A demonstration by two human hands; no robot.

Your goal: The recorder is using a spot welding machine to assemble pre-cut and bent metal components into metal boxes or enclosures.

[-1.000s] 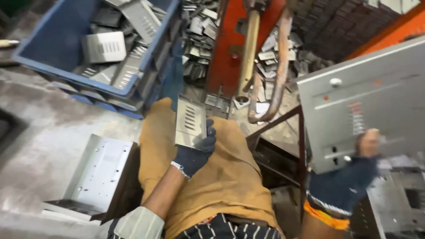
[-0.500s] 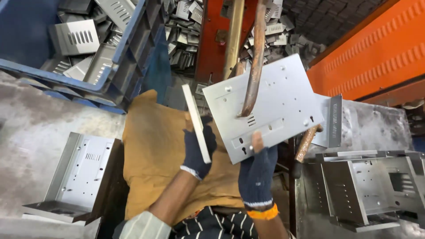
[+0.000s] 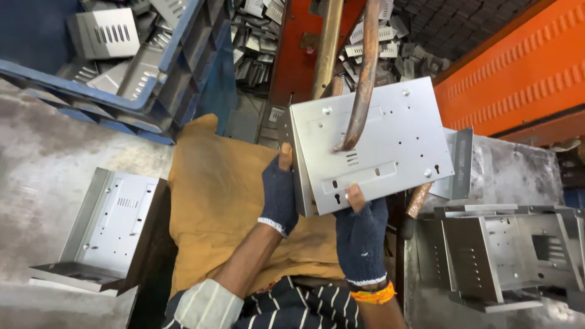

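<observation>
From the head camera, looking down over my lap, I have the large grey sheet-metal panel (image 3: 378,146) up in front of me, its flat punched face toward me, with the rusty curved bar (image 3: 364,73) crossing in front of its upper half. My right hand (image 3: 361,234), in a dark fingerless glove, is closed on the panel's lower edge, thumb pressed on the face just below the keyhole slots. My left hand (image 3: 279,194), gloved the same, is wrapped around a narrower folded piece (image 3: 300,164) that stands on edge flush against the panel's left side, thumb up along the fold; both hands are clamped, neither one slack. To do this well, I judge I should keep the two edges touching along their whole length and hold the panel square, not letting its far corner sag toward the slotted bracket (image 3: 458,163) at its right. The edges are raw sheet metal and my fingertips are bare, so I would press with the pads, not slide. The brown cloth (image 3: 219,207) over my knees lies beneath; a finished folded chassis (image 3: 108,225) rests at my left, more stacked parts (image 3: 506,256) at my right, and the blue crate (image 3: 152,103) of small slotted plates sits beyond.
</observation>
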